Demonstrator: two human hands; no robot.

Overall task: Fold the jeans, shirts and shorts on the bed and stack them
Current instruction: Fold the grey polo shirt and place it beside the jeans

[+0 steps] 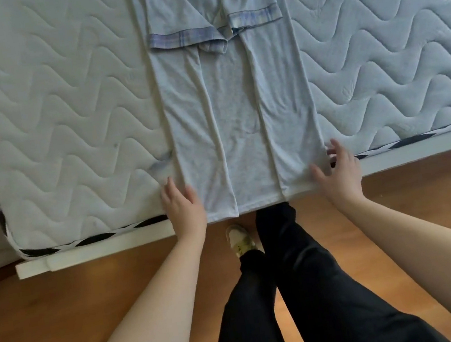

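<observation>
While the shirt (239, 115) lies flat on the bed (60, 108), both its sides are already turned in toward the middle, leaving a long narrow strip; the two plaid-cuffed sleeves (185, 36) rest on top near the far end. The hem reaches the near edge of the mattress, just above the bed frame (97, 248).

Left hand (183, 204): at the strip's left hem corner, fingers (169, 188) straight and relaxed, thumb lying on the cloth, nothing pinched. Right hand (336, 171): at the right hem corner, fingers spread and loosely bent, thumb touching the fabric edge; no grip visible.

Judgement: hands sit at the two hem corners because that is where the strip would be taken up for the lengthwise fold, hem toward collar. The side folds look even, so that step appears done. Risk: loose flaps may slide open on lifting unless both corners catch all layers.

No jeans, shorts or stack visible. Person stands on wooden floor (64, 314).
</observation>
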